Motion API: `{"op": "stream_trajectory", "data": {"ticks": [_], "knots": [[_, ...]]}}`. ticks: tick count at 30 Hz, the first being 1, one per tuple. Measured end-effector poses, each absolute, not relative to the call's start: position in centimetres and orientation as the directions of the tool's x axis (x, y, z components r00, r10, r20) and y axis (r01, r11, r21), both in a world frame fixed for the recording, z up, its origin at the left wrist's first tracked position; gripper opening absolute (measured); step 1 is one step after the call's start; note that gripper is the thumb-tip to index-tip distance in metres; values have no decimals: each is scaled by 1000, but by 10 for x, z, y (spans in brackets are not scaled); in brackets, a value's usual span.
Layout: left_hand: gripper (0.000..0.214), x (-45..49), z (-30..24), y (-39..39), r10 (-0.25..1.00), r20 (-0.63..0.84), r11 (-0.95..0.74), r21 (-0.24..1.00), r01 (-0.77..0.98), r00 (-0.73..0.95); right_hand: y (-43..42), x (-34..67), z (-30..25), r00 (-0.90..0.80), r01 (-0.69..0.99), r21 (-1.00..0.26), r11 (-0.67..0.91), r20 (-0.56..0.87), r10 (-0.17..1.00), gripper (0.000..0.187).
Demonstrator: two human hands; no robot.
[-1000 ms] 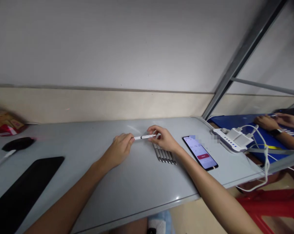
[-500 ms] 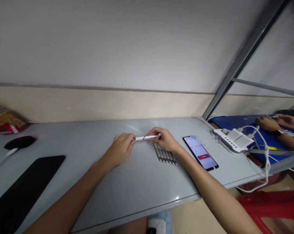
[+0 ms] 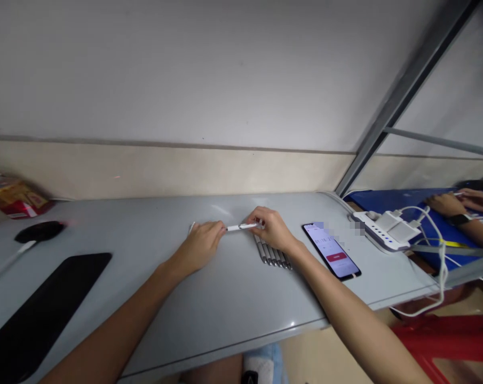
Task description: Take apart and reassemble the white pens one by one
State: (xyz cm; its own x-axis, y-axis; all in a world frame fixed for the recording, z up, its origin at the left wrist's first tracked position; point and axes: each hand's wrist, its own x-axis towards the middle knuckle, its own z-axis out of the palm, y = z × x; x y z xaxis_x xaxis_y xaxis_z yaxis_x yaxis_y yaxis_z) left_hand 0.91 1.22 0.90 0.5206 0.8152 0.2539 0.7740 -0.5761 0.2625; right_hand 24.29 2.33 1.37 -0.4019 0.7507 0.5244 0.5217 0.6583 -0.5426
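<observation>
A slim white pen (image 3: 236,228) lies crosswise between my two hands, just above the grey table. My left hand (image 3: 203,242) has its fingers closed at the pen's left end, where a short dark section shows by the fingertips. My right hand (image 3: 270,226) pinches the pen's other end between thumb and fingers, hiding part of it. Below my right wrist, several grey pens with silver tips (image 3: 274,255) lie side by side in a row, their upper ends covered by the hand. A small white edge (image 3: 191,228) shows behind my left hand; its kind I cannot make out.
A lit phone (image 3: 331,250) lies right of my right forearm, with a white power strip (image 3: 379,230) and cables beyond. At left are a black mat (image 3: 49,314), a black cabled device (image 3: 39,231) and a red-yellow package (image 3: 19,197). Another person's hands (image 3: 445,204) work at far right.
The view has shifted slightly. My left fingertips sit a little closer to my right hand on the pen, and a white edge now shows behind the left hand.
</observation>
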Motion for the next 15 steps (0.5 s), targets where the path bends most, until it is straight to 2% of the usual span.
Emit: {"op": "stream_trajectory", "data": {"ticks": [4,10,15], "knots": [[36,7,10,14,823,262,-564,273,779,504,28,247,10,-403,573,-487,659,533,744,19],[32,4,13,14,819,293,-569,300,766,494,35,260,7,-339,707,-425,565,498,798,19],[31,2,12,15,816,308,-569,277,774,490,39,267,6,-296,741,-415,527,503,812,17]]}}
